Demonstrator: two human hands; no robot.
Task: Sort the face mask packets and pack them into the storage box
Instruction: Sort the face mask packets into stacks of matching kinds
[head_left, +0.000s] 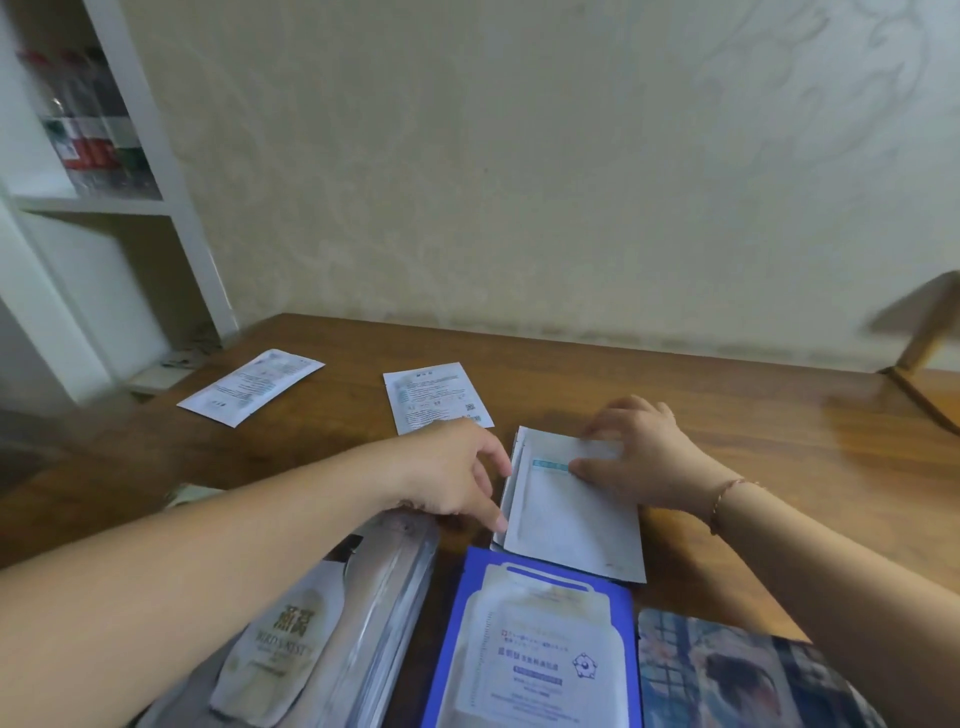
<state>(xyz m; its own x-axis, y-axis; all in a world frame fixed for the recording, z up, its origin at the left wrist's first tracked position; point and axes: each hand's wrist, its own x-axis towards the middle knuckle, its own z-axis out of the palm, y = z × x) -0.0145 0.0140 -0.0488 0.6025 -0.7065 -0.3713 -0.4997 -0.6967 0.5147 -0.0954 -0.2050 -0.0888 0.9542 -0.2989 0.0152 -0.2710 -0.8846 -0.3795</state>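
A small stack of white face mask packets (569, 519) lies on the wooden table (753, 436) in front of me. My left hand (452, 473) touches the stack's left edge with its fingertips. My right hand (639, 457) rests on the stack's top right part, thumb on the top packet and fingers curved over its far edge. Two single white packets lie further back: one at the far left (252, 387), one nearer the middle (434, 395). Close to me lie a silver packet pile (322, 623), a blue-bordered packet (535, 649) and a picture-printed packet (727, 675). No storage box is in view.
A white shelf unit (104, 208) with bottles stands at the left against the wall. A wooden chair or frame (924, 338) shows at the right edge. The beige wall runs along the table's far side.
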